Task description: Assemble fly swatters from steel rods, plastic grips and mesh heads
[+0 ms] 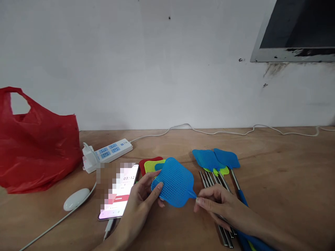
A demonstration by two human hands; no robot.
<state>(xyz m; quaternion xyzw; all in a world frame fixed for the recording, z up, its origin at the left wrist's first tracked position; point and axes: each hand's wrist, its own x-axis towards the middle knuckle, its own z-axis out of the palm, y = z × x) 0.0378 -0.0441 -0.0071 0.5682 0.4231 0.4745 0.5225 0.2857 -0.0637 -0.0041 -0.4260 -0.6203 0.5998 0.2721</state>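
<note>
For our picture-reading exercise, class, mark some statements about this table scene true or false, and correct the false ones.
1. The left hand holds a blue fly swatter head. True.
2. The right hand lies flat on the table. False: the right hand pinches at the neck end of the blue fly swatter head.
3. The red plastic bag is left of the power strip. True.
4. The smartphone has a dark screen. False: the smartphone's screen is lit.
5. A white cable runs from the power strip to the right along the back of the table. True.
</note>
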